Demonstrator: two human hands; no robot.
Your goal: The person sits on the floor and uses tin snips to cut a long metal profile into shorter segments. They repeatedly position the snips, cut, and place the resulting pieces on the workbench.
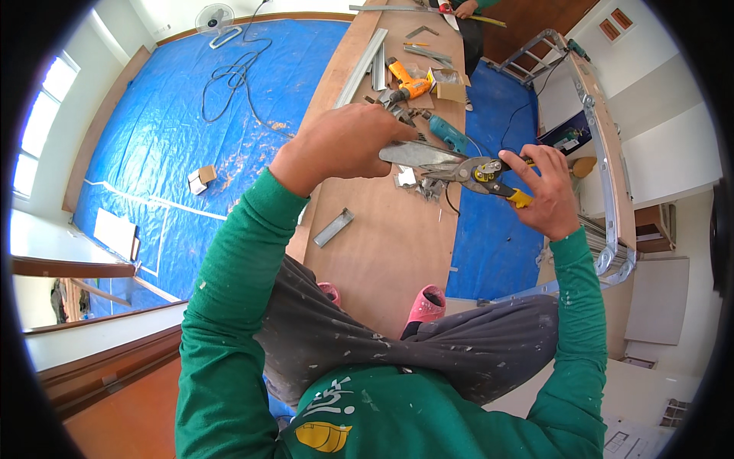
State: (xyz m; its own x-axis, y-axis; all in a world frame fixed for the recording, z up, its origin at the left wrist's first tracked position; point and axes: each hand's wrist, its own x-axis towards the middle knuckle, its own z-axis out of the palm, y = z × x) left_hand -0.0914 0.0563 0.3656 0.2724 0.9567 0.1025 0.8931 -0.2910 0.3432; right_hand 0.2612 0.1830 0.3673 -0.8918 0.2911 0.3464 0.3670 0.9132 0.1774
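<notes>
My right hand [547,191] is closed around the yellow handles of a pair of tin snips [483,172], held above the wooden plank. Its index finger reaches along the upper handle. My left hand [344,145] pinches a grey sheet-metal piece [424,157], whose other end meets the snips' jaws. Whether the blades have bitten into the metal cannot be made out. Beneath them lie small metal offcuts [407,177]. A short metal channel piece [334,228] rests on the plank nearer to me.
On the plank [382,260] beyond my hands are an orange drill [411,83], a teal power tool [447,134], an open cardboard box [449,86] and long metal channels [362,69]. Another person's hand [465,9] shows at the far end. Blue sheeting [267,76] covers the floor; a ladder [592,145] stands right.
</notes>
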